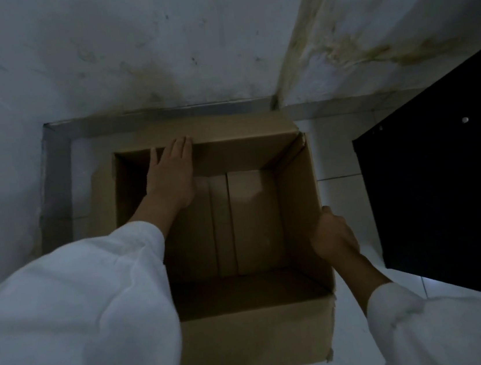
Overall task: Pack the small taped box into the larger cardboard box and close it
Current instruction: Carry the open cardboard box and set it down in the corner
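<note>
Dim room, pale tiled floor point(358, 334) beneath both hands. Nearest, two white sleeves point(77, 317), the left one covering the near left corner of the cardboard box point(252, 341). Box open at the top, flaps out, standing on the floor between the two arms. Right hand point(332, 233) closed on the top edge of the right wall, thumb at the rim, fingers hidden on the outer side. Left hand point(171, 175) spread flat, fingers together, reaching across the opening with fingertips on the fold of the far flap. Inside, below and between the hands, only the bottom flaps and a strip of tape point(222, 224) down the middle seam; small taped box nowhere in sight. Right of the right hand, a black cabinet point(445, 181) standing apart from the box. Beyond the left hand, a grey skirting strip point(164, 114) along the floor edge, then a stained white wall point(155, 41) with a brownish streak running up its corner.
</note>
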